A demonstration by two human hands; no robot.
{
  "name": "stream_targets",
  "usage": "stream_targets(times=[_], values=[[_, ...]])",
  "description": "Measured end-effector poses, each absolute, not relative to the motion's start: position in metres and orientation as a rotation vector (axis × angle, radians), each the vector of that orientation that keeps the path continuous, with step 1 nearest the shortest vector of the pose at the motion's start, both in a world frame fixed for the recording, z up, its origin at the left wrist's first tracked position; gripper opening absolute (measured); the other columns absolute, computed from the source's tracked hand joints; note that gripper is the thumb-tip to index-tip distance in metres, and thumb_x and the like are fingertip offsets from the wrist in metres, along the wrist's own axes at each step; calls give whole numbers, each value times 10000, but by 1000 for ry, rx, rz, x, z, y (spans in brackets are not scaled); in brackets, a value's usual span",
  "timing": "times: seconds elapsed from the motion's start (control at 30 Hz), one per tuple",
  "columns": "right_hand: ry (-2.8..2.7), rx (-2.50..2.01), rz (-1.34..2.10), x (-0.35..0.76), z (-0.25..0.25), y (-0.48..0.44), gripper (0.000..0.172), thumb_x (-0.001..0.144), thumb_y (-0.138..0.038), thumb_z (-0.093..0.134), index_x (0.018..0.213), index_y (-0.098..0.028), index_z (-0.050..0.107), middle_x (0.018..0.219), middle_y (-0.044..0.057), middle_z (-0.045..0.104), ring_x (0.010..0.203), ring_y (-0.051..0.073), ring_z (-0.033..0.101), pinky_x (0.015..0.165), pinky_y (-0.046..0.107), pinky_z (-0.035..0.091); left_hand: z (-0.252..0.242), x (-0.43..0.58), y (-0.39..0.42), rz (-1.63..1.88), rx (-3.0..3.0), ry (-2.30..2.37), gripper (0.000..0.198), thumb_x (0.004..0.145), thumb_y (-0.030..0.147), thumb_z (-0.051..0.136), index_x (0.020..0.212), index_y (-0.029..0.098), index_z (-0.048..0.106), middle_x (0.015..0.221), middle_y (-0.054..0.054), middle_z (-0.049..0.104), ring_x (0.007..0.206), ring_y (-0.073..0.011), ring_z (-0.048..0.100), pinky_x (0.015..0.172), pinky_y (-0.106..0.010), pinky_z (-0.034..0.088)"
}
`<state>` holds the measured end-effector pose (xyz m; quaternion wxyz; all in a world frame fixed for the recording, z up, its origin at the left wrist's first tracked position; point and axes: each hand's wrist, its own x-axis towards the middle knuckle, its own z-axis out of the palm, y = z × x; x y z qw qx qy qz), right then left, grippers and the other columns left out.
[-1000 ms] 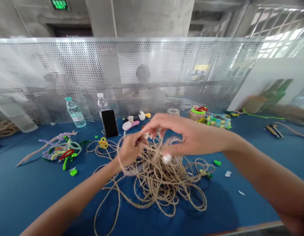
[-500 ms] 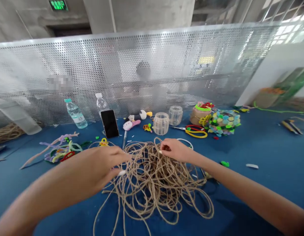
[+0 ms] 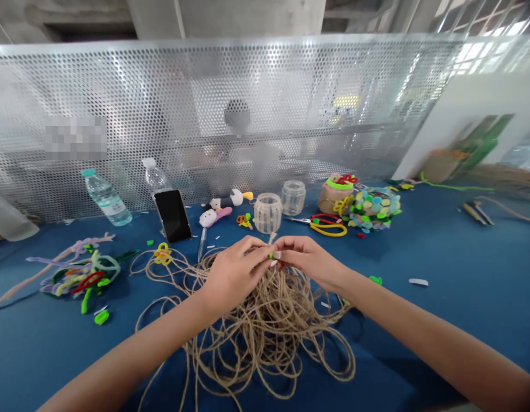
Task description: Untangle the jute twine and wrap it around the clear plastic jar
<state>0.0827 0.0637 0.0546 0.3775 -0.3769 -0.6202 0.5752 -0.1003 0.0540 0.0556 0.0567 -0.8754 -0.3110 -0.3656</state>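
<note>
A large tangled heap of jute twine [image 3: 265, 337] lies on the blue tabletop [image 3: 436, 320] right in front of me. My left hand [image 3: 236, 276] and my right hand [image 3: 307, 260] meet above the heap, fingertips nearly touching. Both pinch a strand of the twine [image 3: 272, 238] that rises between them. A tiny green piece [image 3: 271, 256] shows between my fingers, though its exact nature is hidden. Loose loops of twine spread out under both forearms.
Two glass jars [image 3: 268, 213] and orange-handled scissors [image 3: 329, 226] stand beyond my hands. A phone [image 3: 172, 215], plastic bottles [image 3: 106, 197], and pipe cleaners [image 3: 80, 277] lie left; a perforated metal screen [image 3: 265, 109] runs behind, with a blurred person [image 3: 236, 117] beyond it.
My hands have come together from separate spots on the heap and now pinch a strand above it. The view has shifted slightly, moving the table items left.
</note>
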Motion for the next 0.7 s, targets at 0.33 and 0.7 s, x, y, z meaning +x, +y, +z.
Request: stream_targets(times=[0.33, 0.7], values=[[-1361, -966, 1520, 70, 50, 71, 297, 658, -426, 659, 610, -146, 571, 568, -17, 545, 494, 60, 460, 499, 195, 362, 53, -97, 56, -1203, -2684, -1018, 72, 849, 157, 522, 823, 183, 585, 921, -21, 593, 839, -137, 593, 730, -258, 496], [-1364, -1103, 1345, 68, 50, 68, 394, 715, -522, 582, 610, -143, 557, 586, 14, 562, 505, 75, 471, 486, 204, 369, 52, -110, 43, -1239, -2650, -1113, 91, 883, 136, 445, 833, 180, 506, 890, -22, 536, 816, -120, 554, 738, -246, 474]])
